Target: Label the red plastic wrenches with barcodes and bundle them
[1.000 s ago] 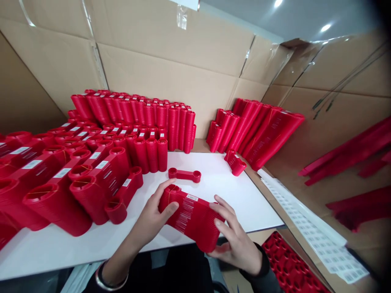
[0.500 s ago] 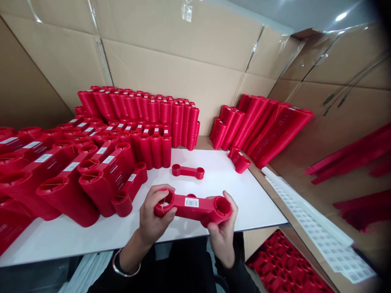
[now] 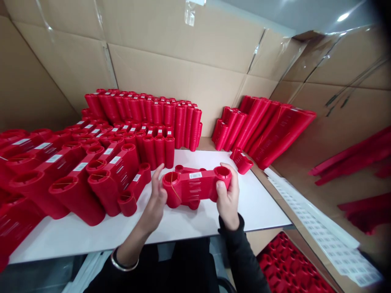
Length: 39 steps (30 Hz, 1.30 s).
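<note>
A banded stack of red plastic pieces [image 3: 195, 188], with a ring at each end and a barcode label on top, is held over the white table [image 3: 210, 226]. My right hand [image 3: 228, 195] grips its right end, thumb on the near side and fingers behind. Beside its left end is my left hand [image 3: 157, 201], fingers stretched upward; whether it touches the stack I cannot tell. A rubber band crosses the left ring. Behind and below, partly hidden, lie other red pieces on the table.
Rows of labelled red stacks [image 3: 106, 183] fill the left and back. More red stacks [image 3: 256, 130] lean at the back right, a small one [image 3: 241, 161] in front. Label sheets [image 3: 324, 236] lie along the right edge. A box of red pieces [image 3: 290, 264] stands below right.
The held stack has tipped so its ridged front side shows, and it has moved away from me. My left fingers have come off the left ring and straightened; my right hand keeps its grip.
</note>
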Motion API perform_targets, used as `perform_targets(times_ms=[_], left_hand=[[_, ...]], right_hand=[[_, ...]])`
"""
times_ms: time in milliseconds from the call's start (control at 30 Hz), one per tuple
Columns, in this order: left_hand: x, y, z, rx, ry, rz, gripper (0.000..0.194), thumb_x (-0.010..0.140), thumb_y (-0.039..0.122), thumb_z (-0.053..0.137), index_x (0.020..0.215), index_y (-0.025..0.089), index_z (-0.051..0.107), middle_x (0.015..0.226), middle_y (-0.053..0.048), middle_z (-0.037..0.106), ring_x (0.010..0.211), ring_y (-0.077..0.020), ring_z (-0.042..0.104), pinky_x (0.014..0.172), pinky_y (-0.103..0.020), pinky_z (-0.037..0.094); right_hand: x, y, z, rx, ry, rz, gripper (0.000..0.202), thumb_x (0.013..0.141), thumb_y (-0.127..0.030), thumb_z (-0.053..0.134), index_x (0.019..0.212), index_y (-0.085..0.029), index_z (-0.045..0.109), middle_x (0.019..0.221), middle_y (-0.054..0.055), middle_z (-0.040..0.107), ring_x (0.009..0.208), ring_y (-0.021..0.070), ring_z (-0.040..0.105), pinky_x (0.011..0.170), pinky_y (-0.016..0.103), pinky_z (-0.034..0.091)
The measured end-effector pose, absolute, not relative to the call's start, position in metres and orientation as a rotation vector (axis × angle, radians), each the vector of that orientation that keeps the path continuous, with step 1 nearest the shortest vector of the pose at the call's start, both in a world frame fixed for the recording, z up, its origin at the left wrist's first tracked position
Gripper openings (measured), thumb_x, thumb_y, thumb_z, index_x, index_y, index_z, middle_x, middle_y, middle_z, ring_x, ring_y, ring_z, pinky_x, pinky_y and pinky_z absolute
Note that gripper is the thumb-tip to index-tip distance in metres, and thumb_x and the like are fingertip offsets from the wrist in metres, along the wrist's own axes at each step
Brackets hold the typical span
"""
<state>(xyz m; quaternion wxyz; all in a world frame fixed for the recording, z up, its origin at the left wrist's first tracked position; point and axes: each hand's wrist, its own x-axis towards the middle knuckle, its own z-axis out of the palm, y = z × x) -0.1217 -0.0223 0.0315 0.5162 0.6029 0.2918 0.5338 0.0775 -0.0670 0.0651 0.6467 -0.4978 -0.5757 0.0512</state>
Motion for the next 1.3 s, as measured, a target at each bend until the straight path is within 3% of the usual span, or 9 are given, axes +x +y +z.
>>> perform_targets(times_ms=[100, 233, 467, 600, 700, 800, 967, 1133, 1300], left_hand=[[-0.123, -0.006, 0.053, 1.207, 0.475, 0.927, 0.072, 0.091, 0.071, 0.022, 0.150, 0.028, 0.027, 0.119, -0.014, 0.067, 0.103, -0.0305, 0.068, 0.083, -0.049, 0.056], [-0.124, 0.012, 0.068, 1.205, 0.251, 0.630, 0.078, 0.080, 0.075, 0.049, 0.140, 0.026, 0.046, 0.110, -0.015, 0.071, 0.093, -0.0344, 0.071, 0.080, -0.053, 0.056], [-0.112, 0.022, 0.052, 1.126, 0.107, 0.350, 0.081, 0.079, 0.053, 0.068, 0.144, 0.022, 0.033, 0.126, -0.019, 0.060, 0.112, -0.0372, 0.062, 0.092, -0.056, 0.048], [-0.104, 0.026, 0.043, 1.143, 0.215, 0.523, 0.082, 0.078, 0.051, 0.069, 0.145, 0.025, 0.028, 0.131, -0.017, 0.055, 0.116, -0.0357, 0.058, 0.095, -0.054, 0.045], [-0.101, 0.030, 0.042, 1.279, 0.392, 0.799, 0.081, 0.076, 0.051, 0.071, 0.141, 0.023, 0.033, 0.130, -0.016, 0.055, 0.116, -0.0340, 0.057, 0.096, -0.048, 0.044], [-0.099, 0.030, 0.044, 1.345, 0.521, 0.952, 0.087, 0.071, 0.055, 0.073, 0.140, 0.020, 0.033, 0.128, -0.016, 0.054, 0.116, -0.0334, 0.056, 0.095, -0.044, 0.045], [-0.097, 0.024, 0.047, 1.380, 0.625, 1.024, 0.088, 0.069, 0.053, 0.075, 0.137, 0.017, 0.032, 0.130, -0.018, 0.051, 0.121, -0.0336, 0.050, 0.095, -0.042, 0.044], [-0.097, 0.021, 0.046, 1.405, 0.606, 1.005, 0.090, 0.068, 0.052, 0.075, 0.137, 0.016, 0.030, 0.130, -0.019, 0.049, 0.121, -0.0337, 0.050, 0.099, -0.044, 0.041], [-0.096, 0.023, 0.042, 1.342, 0.602, 0.959, 0.089, 0.071, 0.056, 0.072, 0.139, 0.018, 0.029, 0.128, -0.016, 0.050, 0.119, -0.0340, 0.052, 0.097, -0.045, 0.043]], right_hand=[[0.099, -0.046, 0.085, -1.037, -1.532, 0.028, 0.043, 0.089, -0.052, 0.053, 0.122, -0.024, 0.053, 0.111, 0.007, 0.064, 0.099, 0.0241, 0.063, 0.089, 0.040, 0.051], [0.115, -0.018, 0.112, -0.991, -1.690, -0.042, 0.051, 0.087, -0.060, 0.051, 0.121, -0.023, 0.056, 0.113, 0.008, 0.065, 0.101, 0.0257, 0.063, 0.089, 0.041, 0.051], [0.120, 0.015, 0.122, -0.893, -1.840, 0.097, 0.048, 0.087, -0.051, 0.056, 0.126, -0.024, 0.058, 0.121, 0.009, 0.065, 0.108, 0.0282, 0.062, 0.094, 0.043, 0.049], [0.113, 0.033, 0.115, -0.868, -1.757, 0.260, 0.053, 0.085, -0.057, 0.057, 0.128, -0.026, 0.057, 0.123, 0.009, 0.062, 0.111, 0.0284, 0.059, 0.098, 0.046, 0.047], [0.104, 0.050, 0.110, -0.850, -1.576, 0.524, 0.069, 0.082, -0.070, 0.052, 0.136, -0.029, 0.046, 0.138, 0.010, 0.050, 0.123, 0.0289, 0.053, 0.101, 0.048, 0.045], [0.093, 0.063, 0.112, -0.860, -1.450, 0.820, 0.077, 0.079, -0.072, 0.053, 0.142, -0.031, 0.035, 0.146, 0.010, 0.041, 0.124, 0.0274, 0.052, 0.101, 0.048, 0.046], [0.082, 0.057, 0.130, -0.881, -1.456, 1.026, 0.084, 0.078, -0.069, 0.059, 0.146, -0.033, 0.027, 0.128, 0.007, 0.057, 0.120, 0.0250, 0.056, 0.101, 0.046, 0.047], [0.084, 0.038, 0.146, -0.910, -1.580, 1.019, 0.086, 0.076, -0.068, 0.063, 0.148, -0.035, 0.027, 0.132, 0.005, 0.055, 0.126, 0.0258, 0.051, 0.107, 0.048, 0.041], [0.086, 0.050, 0.142, -1.096, -1.483, 0.968, 0.078, 0.079, -0.060, 0.066, 0.145, -0.032, 0.035, 0.118, 0.005, 0.062, 0.112, 0.0243, 0.060, 0.103, 0.048, 0.045]])
